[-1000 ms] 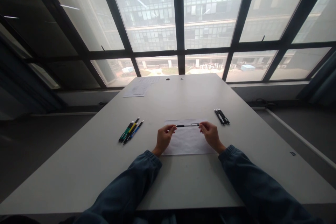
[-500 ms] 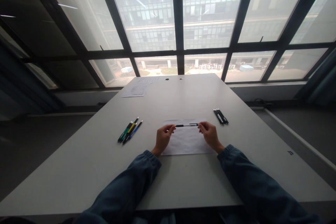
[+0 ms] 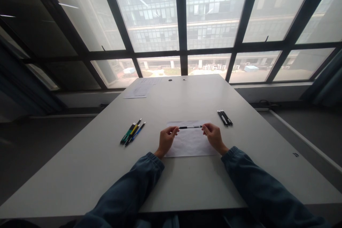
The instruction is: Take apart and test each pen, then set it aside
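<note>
A pen with a black grip end and a pale, clear-looking barrel is held level between both hands, over a white sheet of paper. My left hand pinches its black end between thumb and fingers. At the other end, my right hand pinches the pen the same way. The very tips of the pen are hidden by the fingers. To the left lies a loose group of pens in green, yellow, blue and black. Several black pens lie side by side to the right.
Printed sheets lie at the far left of the white table. A small dark mark shows near the right edge. Large framed windows stand beyond the far end.
Both hands keep their places and their pinch on the pen. The pen seems turned slightly about its length, its dark clip strip showing differently.
</note>
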`<state>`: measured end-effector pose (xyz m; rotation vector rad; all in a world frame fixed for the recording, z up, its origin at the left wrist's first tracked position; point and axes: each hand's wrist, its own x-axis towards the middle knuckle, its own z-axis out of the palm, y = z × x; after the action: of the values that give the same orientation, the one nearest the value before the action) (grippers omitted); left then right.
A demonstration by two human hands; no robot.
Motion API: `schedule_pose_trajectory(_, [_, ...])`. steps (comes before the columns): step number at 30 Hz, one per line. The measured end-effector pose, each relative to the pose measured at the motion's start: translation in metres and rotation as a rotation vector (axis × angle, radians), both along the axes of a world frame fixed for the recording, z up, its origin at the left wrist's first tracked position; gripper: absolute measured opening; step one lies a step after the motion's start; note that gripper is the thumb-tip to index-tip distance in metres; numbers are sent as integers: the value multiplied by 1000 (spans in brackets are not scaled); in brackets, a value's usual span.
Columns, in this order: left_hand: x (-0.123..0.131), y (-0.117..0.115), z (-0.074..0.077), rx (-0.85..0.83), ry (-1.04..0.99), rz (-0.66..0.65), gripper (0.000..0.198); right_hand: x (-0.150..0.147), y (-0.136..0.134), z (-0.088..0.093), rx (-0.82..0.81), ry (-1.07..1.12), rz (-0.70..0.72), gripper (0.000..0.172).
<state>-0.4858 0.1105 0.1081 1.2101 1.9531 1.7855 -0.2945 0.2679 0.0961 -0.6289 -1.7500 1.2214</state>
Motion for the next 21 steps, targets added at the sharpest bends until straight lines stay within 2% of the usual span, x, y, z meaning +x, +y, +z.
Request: schedule_pose_trajectory(21, [-2,-1,-2,-25,-9,-14,32,-1,-1,-1,-3,2,-2,37])
